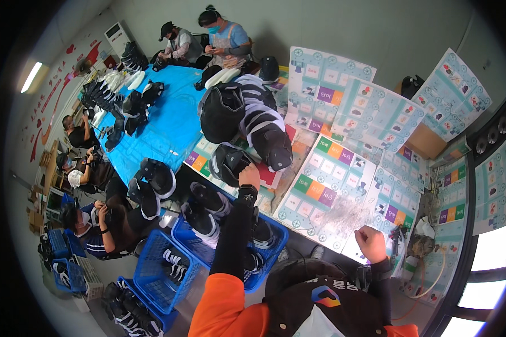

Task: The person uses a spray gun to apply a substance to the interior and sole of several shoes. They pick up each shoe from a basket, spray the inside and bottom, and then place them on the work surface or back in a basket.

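My left hand (249, 176) reaches forward over the table edge, its fingers closed on the near side of a black shoe (226, 162); the fingertips are partly hidden by it. Just beyond stand several black shoes with grey-white soles, among them a near one (271, 143) in a row and a dark upright one (222, 112). Off to the right, my right hand (371, 245) is curled into a loose fist above the near edge of the printed boards. Nothing shows in it, and it is apart from the shoes.
Printed boards (326, 174) cover the bench, and others stand behind. Blue sheeting (180, 106) with more shoes spreads to the left. Blue baskets (162, 269) of shoes stand below left. Several people sit around the table, two at the far side (225, 42).
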`<move>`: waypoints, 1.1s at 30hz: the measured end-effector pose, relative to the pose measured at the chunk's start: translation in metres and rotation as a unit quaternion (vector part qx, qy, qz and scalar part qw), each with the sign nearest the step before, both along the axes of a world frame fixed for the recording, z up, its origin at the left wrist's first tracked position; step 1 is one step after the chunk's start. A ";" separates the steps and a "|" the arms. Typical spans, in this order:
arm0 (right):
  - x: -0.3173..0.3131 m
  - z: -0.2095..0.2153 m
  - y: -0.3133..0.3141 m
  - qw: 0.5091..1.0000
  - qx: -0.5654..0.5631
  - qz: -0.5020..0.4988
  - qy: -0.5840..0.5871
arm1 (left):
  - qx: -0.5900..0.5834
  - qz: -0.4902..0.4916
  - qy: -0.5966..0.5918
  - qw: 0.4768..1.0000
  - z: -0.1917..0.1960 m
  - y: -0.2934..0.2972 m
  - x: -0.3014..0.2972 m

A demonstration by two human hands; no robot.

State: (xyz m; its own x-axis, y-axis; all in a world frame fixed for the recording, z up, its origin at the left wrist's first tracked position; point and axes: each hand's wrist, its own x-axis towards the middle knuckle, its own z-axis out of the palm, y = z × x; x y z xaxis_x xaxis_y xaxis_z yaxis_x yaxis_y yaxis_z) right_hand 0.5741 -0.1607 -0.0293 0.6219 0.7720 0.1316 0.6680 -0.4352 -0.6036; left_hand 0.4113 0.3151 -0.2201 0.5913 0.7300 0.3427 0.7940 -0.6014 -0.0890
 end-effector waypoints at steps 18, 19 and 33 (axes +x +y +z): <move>0.015 0.000 0.034 0.998 -0.019 0.057 0.016 | -0.041 0.021 -0.232 0.972 0.192 0.019 -0.061; 0.014 0.008 0.041 0.998 0.007 0.052 0.024 | -0.005 -0.011 -0.260 0.966 0.220 0.009 -0.069; -0.005 0.036 0.143 0.981 0.089 0.169 -0.045 | -0.480 -0.248 -0.391 0.745 0.220 -0.149 -0.016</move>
State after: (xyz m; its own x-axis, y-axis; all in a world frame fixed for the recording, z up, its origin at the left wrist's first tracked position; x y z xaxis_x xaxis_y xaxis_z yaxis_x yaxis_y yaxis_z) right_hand 0.5694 -0.0181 0.0071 0.3147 0.8917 0.3254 0.8103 -0.0739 -0.5813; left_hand 0.3955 0.1665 -0.0001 0.7631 0.6195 0.1843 0.0365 -0.3260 0.9447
